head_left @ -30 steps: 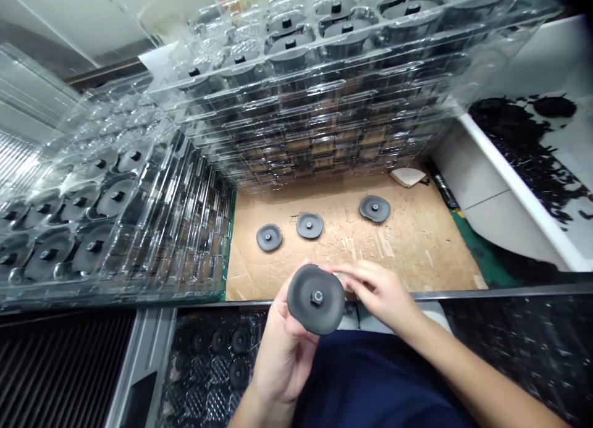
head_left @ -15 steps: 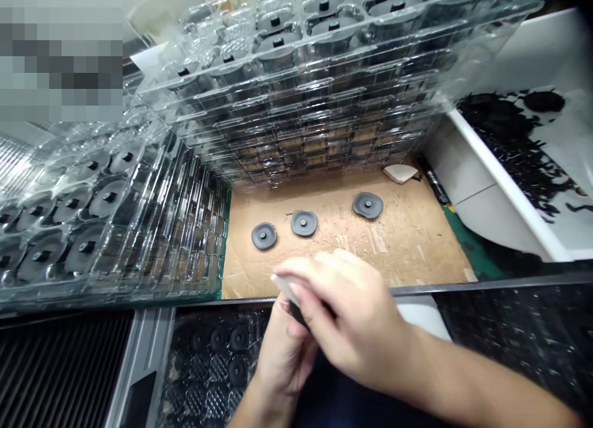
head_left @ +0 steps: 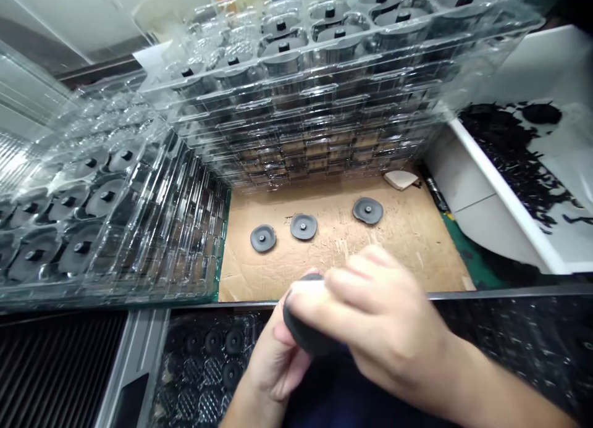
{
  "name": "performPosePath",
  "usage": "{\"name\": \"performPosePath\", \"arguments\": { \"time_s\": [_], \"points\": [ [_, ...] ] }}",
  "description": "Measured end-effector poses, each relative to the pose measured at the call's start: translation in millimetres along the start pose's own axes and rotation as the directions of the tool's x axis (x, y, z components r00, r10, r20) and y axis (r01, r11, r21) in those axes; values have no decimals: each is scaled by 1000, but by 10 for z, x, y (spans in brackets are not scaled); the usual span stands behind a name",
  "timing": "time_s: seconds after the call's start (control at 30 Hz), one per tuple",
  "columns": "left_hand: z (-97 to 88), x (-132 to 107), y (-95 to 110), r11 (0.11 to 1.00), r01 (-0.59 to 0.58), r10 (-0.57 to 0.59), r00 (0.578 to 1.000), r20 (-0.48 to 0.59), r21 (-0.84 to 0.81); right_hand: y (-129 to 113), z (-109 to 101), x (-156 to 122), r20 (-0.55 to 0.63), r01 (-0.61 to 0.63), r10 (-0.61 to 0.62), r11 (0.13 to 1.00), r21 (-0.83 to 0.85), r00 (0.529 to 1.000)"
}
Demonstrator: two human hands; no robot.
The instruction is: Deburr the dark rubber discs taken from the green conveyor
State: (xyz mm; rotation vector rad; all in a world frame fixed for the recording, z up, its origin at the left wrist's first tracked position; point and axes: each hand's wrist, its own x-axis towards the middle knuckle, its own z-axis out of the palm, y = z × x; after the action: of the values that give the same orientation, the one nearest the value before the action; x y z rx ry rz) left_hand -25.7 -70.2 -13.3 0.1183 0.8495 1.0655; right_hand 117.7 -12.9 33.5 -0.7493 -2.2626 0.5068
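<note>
My left hand (head_left: pixel 280 354) grips a dark grey rubber disc (head_left: pixel 308 332) by its edge, at the near side of the bench. Across the disc's face lies my right hand (head_left: pixel 370 317), slightly smeared by motion. Its fingers are closed; whatever they pinch is hidden behind the knuckles. Beyond my hands, three similar discs with small centre studs lie apart on the cardboard: a left disc (head_left: pixel 262 238), a middle disc (head_left: pixel 303 226) and a right disc (head_left: pixel 367 211).
Tall stacks of clear plastic trays stand behind (head_left: pixel 287 107) and at the left (head_left: pixel 176 230), holding more discs. A white bin (head_left: pixel 504 199) with black scraps is at the right. A pale wedge-shaped piece (head_left: pixel 401 180) lies on the cardboard (head_left: pixel 259 280). Below the bench edge sits another disc-filled tray (head_left: pixel 208 366).
The held disc has turned from nearly edge-on to showing its dark face. My right hand has shifted right over it, and the pale thing in its fingers is no longer visible.
</note>
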Motion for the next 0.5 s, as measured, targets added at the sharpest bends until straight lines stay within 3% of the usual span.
{"name": "performPosePath", "arguments": {
  "time_s": [0.07,0.1,0.2,0.27,0.33,0.4,0.5],
  "points": [
    [-19,-19,8,1000,-4,5,999,40,-18,96,65,82,34,126,-131,984,129,991],
    [-32,-28,14,1000,-9,11,998,62,-30,155,87,88,36,112,-118,982,149,992],
    [-71,-46,38,996,16,-6,994,110,-84,320,132,-56,-15,-159,162,981,111,987],
    [-90,-52,54,991,61,-43,988,150,-118,384,173,-259,-13,-387,397,901,196,918],
    [-100,-54,69,986,93,-65,979,195,-140,402,245,-497,90,-583,585,757,294,806],
    [-103,-56,82,983,107,-72,971,229,-147,385,347,-724,205,-684,658,654,322,725],
    [-98,-64,94,981,108,-66,966,250,-162,337,507,-959,301,-712,646,620,329,702]
  ]
}}
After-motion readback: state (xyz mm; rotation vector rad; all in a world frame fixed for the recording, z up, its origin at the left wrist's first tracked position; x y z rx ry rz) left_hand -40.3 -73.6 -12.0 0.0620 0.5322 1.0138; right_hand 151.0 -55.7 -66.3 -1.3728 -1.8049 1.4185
